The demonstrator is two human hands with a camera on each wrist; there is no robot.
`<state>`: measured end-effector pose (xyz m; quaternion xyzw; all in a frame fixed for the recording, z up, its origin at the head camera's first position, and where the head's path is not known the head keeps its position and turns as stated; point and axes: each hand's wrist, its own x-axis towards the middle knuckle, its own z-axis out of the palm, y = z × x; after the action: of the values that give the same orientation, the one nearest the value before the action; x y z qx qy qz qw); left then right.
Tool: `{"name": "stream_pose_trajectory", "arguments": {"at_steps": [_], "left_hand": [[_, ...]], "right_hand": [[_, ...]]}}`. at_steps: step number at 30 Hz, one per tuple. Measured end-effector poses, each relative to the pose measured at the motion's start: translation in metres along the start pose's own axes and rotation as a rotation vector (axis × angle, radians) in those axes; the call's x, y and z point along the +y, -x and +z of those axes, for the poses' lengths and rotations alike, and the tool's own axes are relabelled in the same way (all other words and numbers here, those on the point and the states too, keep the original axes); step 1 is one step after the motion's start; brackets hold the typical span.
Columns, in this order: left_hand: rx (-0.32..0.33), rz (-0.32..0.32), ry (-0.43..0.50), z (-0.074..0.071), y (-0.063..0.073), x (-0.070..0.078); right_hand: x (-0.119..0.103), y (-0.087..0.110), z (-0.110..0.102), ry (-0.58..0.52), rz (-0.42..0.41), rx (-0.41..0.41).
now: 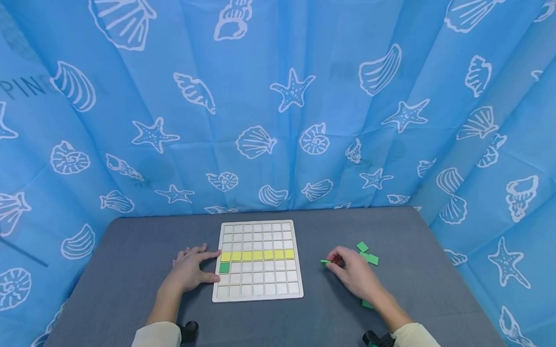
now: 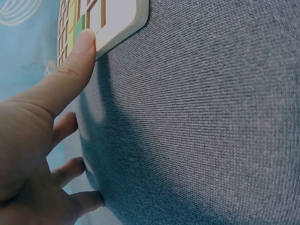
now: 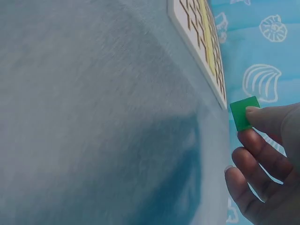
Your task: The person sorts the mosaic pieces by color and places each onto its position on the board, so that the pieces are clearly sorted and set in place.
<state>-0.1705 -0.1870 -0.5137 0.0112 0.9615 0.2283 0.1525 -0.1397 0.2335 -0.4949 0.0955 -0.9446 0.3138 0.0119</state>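
A white grid board (image 1: 257,298) lies on the grey table. One row across it is filled with yellow square tiles (image 1: 257,255), and a single green tile (image 1: 224,268) sits below that row's left end. My left hand (image 1: 189,270) touches the board's left edge, fingers spread; in the left wrist view its thumb (image 2: 70,77) rests on the rim beside the green tile. To the right of the board, my right hand (image 1: 355,274) pinches another green tile (image 3: 240,114) between thumb and index finger, held above the table.
Several loose green tiles (image 1: 373,259) lie just beyond my right hand, and one more (image 1: 366,304) shows partly under the right forearm. A blue curtain (image 1: 275,116) with white shell prints hangs behind and beside the grey table (image 1: 266,329).
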Motion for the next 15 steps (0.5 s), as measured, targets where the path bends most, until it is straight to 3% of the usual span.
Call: {"name": "stream_pose_trajectory", "arguments": {"at_steps": [15], "left_hand": [[0.015,0.015,0.0,-0.001,0.002,0.0]], "right_hand": [[-0.023,-0.018,0.024,-0.164,0.059,0.057]]}}
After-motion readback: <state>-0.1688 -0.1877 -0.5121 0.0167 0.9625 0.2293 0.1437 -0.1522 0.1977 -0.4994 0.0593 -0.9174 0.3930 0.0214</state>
